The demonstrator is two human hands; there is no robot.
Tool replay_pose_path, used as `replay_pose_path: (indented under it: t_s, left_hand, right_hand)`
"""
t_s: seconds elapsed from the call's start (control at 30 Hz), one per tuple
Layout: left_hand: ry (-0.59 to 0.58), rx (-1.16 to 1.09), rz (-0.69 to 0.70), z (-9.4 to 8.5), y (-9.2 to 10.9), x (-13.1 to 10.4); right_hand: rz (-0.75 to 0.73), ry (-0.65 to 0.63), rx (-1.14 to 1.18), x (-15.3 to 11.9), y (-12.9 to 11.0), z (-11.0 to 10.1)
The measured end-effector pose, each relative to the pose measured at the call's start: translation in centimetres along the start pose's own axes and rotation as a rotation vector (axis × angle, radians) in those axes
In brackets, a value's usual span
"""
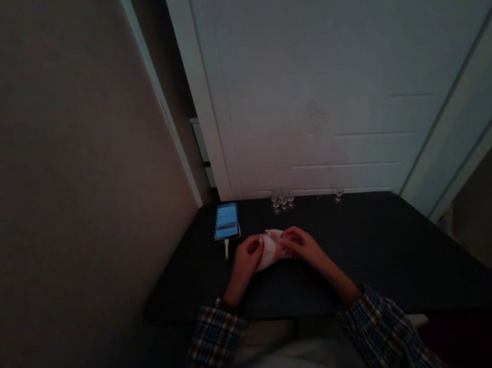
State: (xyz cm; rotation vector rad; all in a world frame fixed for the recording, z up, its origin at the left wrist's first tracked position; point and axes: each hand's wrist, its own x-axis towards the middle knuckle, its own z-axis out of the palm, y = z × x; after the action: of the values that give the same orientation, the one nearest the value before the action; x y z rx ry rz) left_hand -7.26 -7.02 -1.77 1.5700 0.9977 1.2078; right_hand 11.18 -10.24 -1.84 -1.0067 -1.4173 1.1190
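Observation:
A white and pink cloth (268, 253) is bunched up between my two hands, low over the dark table. My left hand (249, 254) pinches its left side with thumb and fingers. At the other side my right hand (301, 243) has its fingers curled and closed at the cloth. Whether something small lies inside the folds, I cannot make out in the dim light. Beyond my hands, several small clear stemmed glasses (283, 202) stand in a tight group near the table's back edge. Another small stemmed glass (338, 194) stands apart, farther right.
A phone (226, 222) with a lit screen lies at the back left, and a white cable (227, 249) runs from its near end. The black table (372, 250) meets a white door (300, 60) behind it. A brown wall (66, 165) closes off the left.

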Motion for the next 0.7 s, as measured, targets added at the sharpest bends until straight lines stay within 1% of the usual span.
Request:
replay_pose_path:
  t_s: [0.27,0.43,0.7]
  left_hand:
    - [-0.016,0.02,0.047,0.06,0.24,-0.11]
    - [-0.012,0.029,0.047,0.06,0.17,-0.1]
    - [-0.011,0.022,0.032,0.06,0.11,-0.18]
  right_hand:
    - [0.017,-0.005,-0.032,0.01,0.06,0.0]
    - [0.026,-0.013,-0.02,-0.09,-0.17,0.03]
    - [0.045,-0.016,-0.028,0.12,0.16,0.02]
